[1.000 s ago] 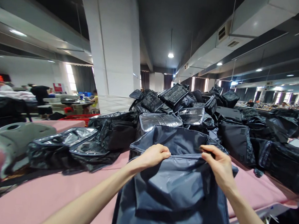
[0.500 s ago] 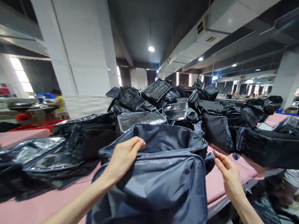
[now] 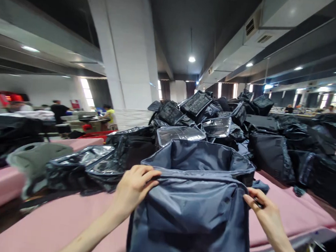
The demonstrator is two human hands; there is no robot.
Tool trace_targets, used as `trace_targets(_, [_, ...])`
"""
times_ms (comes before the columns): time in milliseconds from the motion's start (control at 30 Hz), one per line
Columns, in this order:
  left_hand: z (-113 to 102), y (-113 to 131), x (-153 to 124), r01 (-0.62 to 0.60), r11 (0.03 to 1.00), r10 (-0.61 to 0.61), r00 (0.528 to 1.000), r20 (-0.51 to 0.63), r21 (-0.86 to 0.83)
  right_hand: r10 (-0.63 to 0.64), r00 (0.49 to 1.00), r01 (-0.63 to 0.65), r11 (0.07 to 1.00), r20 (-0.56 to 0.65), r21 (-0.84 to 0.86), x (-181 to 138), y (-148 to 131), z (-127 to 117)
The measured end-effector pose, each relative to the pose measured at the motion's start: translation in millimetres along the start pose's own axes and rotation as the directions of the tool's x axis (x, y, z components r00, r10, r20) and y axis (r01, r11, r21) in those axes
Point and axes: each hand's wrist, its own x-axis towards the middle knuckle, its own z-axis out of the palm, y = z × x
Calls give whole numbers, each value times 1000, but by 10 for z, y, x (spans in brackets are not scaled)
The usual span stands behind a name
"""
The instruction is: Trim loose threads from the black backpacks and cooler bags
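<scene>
A dark blue fabric bag (image 3: 192, 216) stands upright in front of me, with its top open and its lining showing. Its front flap or panel hangs down towards me. My left hand (image 3: 135, 187) is closed on the rim at the left, thumb and fingers pinching the edge. At the upper right corner of the panel, my right hand (image 3: 261, 207) pinches the piped edge. A small dark tool (image 3: 258, 203) is tucked in that same hand; its pointed tips showed earlier, but its exact kind is unclear.
Behind the bag rises a heap of black bags (image 3: 198, 105), some with silvery lining. More silver-lined bags (image 3: 96, 163) lie to the left on the pink table surface (image 3: 75, 219). A white pillar (image 3: 130, 50) stands behind. People, one in yellow (image 3: 110, 114), are at the far left.
My view has turned left, so the scene shifts right. My right hand, earlier apart from the bag with the tool's tips raised, has come onto the panel's edge. My left hand still grips the rim.
</scene>
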Motion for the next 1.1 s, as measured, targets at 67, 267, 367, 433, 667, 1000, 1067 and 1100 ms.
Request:
trace_targets(67, [-89,-236,-213,137,991,-137,990,-35,-5,24,1000,-24,1000,4,-2,9,98,-24])
trace_targets(267, [-187,-478,-674,599,762,-573,801,174,-246,179,983,-182,981,-51,-70,41,248,-8])
trace_targets(367, [-221,-424,-736,625,727,-587,781,215,-284,180,981,-187,977,-70,-106,44,240,-11])
trace_targets(433, [-252,-391,-751,623,722,-577,782,235,-300,154,985,-164,978,-78,-129,43,222,-22])
trace_targets(667, [-202,-451,-798,579,746,-551,814,182,-330,144,985,-158,976,-98,-152,47,173,-27])
trace_targets(1000, [-27,-704,-1058,-435,815,472,882,-3,382,278,943,-273,961,181,-52,-213,50,-95])
trace_targets(1067, [-84,-591,-933,-560,783,552,826,111,270,305,940,-302,952,154,-47,-211,-26,-152])
trace_targets(1100, [-129,-514,-851,-590,785,569,807,158,190,303,941,-302,953,149,-30,-199,-74,-191])
